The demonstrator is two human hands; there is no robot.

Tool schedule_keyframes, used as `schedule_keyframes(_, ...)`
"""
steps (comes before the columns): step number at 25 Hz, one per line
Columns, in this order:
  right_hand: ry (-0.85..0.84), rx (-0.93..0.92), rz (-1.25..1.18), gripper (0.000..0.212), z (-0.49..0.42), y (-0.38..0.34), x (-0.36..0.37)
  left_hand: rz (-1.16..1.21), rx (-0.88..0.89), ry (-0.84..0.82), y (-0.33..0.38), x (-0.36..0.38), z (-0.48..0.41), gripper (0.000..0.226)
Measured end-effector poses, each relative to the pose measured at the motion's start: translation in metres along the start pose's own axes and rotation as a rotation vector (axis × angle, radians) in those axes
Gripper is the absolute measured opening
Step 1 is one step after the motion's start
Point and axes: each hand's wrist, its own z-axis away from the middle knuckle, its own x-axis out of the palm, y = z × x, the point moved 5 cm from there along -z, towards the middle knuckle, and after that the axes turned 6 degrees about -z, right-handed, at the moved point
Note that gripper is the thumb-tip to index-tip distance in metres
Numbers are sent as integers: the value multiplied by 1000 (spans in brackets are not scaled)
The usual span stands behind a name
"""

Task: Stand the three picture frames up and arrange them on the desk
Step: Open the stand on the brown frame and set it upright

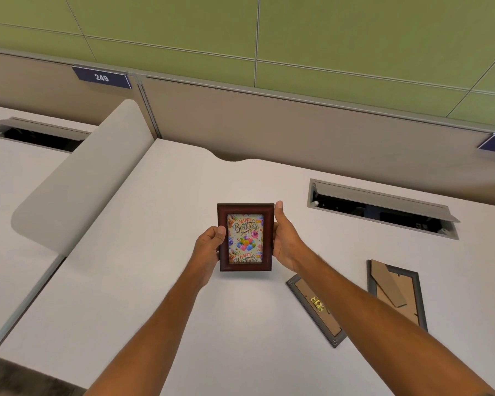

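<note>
Dark-red frame: wooden frame (245, 237) with a birthday print, held between both hands over the middle of the desk (155, 252); picture side faces the wearer; long axis upright
Contact with desk: cannot tell whether its lower edge touches the surface or hangs just above it
Left hand: left hand (209, 247) closed on the frame's left edge, thumb on the front moulding
Right hand: right hand (285, 238) closed on the right edge, thumb at the upper right corner
Relation for the move: frame sits straight ahead, both hands equally near; setting it down likely means lowering it toward the far edge; its rear strut is hidden
Grey frames: first grey frame (316, 308) and second grey frame (396, 292) lie face down near the desk's near right edge; long axes run roughly near-to-far; both beside the right forearm, so that hand is nearer
Progress: judged early; two frames not yet stood up
</note>
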Motion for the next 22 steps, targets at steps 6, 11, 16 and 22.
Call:
schedule_keyframes(6,-12,32,-25,82,-22,3,4,21,-36,-1,-10,-8,-23,38)
schedule_keyframes(11,-6,26,-70,82,-36,6,4,47,-22,-12,-10,-8,-30,33)
schedule_keyframes(16,-9,15,-111,83,-46,13,0,37,-16,-18,-14,-10,-34,27)
schedule_keyframes(22,-8,10,-125,83,-55,23,-6,45,-12,-20,-22,-11,-29,25)
